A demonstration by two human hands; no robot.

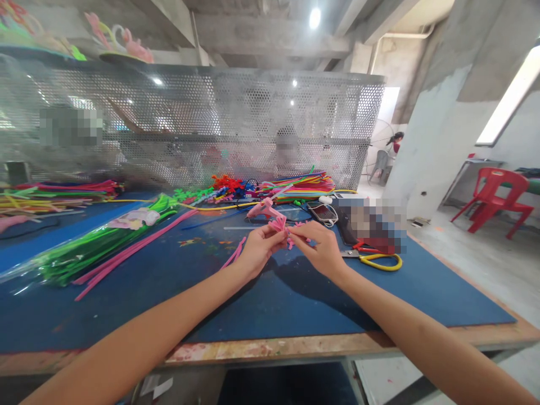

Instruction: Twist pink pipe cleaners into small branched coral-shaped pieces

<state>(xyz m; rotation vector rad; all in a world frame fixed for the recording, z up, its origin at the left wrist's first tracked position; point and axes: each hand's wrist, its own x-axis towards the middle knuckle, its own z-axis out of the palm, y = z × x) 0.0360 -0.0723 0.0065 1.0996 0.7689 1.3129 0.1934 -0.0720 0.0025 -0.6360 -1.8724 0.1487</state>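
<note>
My left hand and my right hand meet above the blue mat, fingertips pinched together on a small pink pipe-cleaner piece. A loose tail of the pink pipe cleaner trails down to the left of my left hand. Small pink bits lie on the mat just behind my right hand. A pink glue gun rests on the mat right behind the hands.
Green pipe cleaners in a plastic bag and long pink ones lie at the left. Yellow-handled scissors lie at the right, a phone behind. Coloured pipe cleaners are piled along a perforated metal screen. A red chair stands far right.
</note>
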